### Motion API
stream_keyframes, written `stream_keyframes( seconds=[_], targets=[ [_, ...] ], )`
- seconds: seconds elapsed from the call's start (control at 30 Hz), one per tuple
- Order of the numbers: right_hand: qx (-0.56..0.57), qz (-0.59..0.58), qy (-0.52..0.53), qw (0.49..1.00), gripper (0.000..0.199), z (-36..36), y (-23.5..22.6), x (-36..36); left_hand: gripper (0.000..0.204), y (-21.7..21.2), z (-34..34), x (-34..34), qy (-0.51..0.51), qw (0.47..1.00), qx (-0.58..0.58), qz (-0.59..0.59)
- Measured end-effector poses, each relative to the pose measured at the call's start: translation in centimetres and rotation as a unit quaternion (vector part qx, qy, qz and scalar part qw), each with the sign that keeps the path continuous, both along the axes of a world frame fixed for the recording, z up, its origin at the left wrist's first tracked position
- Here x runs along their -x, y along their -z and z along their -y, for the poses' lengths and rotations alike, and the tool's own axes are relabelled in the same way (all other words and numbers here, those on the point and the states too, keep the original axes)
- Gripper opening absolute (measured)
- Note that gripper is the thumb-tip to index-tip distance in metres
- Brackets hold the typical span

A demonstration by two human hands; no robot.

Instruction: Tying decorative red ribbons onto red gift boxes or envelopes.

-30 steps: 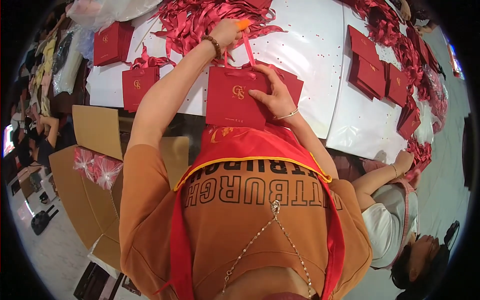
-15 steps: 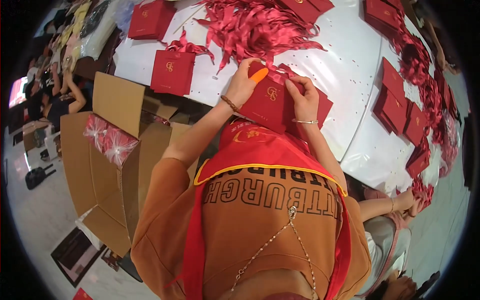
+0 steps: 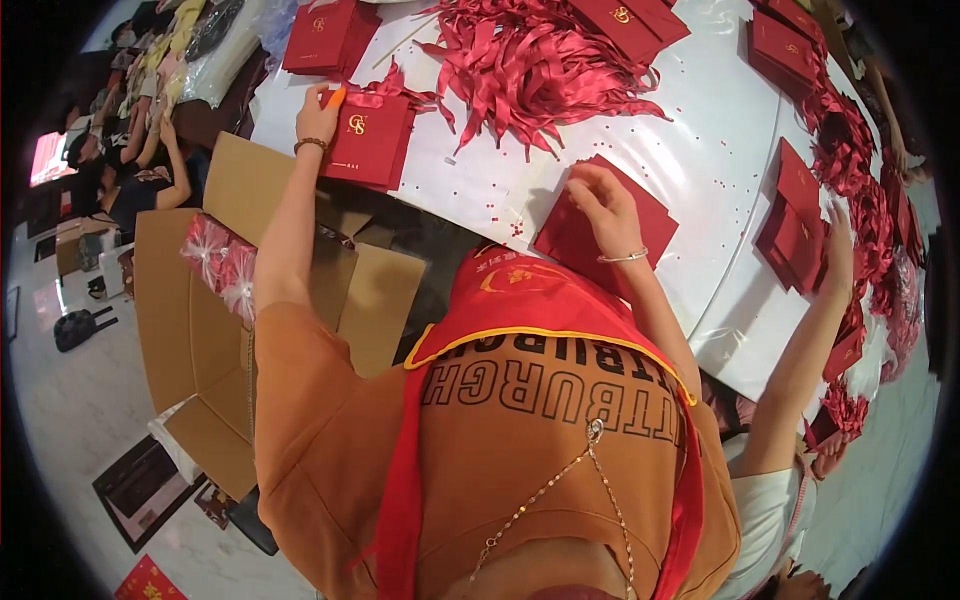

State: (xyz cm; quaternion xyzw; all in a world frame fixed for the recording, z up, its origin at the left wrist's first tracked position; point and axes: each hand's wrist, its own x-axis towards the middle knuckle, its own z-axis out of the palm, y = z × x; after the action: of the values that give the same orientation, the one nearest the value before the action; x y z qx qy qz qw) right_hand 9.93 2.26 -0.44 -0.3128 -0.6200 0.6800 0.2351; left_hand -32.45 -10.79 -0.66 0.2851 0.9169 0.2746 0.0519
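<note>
Head view: a worker's left hand, the nearer one, touches red gift bags on the bench, lying right of its fingers, long axis near to far; grip unclear. The right hand curls, fingers slightly apart, over another stack.

Red bag stacks, a ribbon heap and an open carton suggest a packing workroom.

Red gold-printed bags lie stacked on the white table.
</note>
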Motion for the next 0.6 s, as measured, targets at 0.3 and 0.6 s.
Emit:
stream_keyframes(
  seconds=[0.3, 0.6],
  targets=[
    [0.034, 0.056, 0.124, 0.990, 0.021, -0.9, 1.4, -5.8, 0.030, 5.3, -0.7, 2.9, 0.037, 0.994, -0.005, -0.106],
    [-0.308, 0.183, 0.157, 0.920, 0.020, -2.9, 1.2, -5.9, 0.027, -1.0, -9.6, -10.6, 0.315, 0.932, -0.156, -0.086]
  ],
)
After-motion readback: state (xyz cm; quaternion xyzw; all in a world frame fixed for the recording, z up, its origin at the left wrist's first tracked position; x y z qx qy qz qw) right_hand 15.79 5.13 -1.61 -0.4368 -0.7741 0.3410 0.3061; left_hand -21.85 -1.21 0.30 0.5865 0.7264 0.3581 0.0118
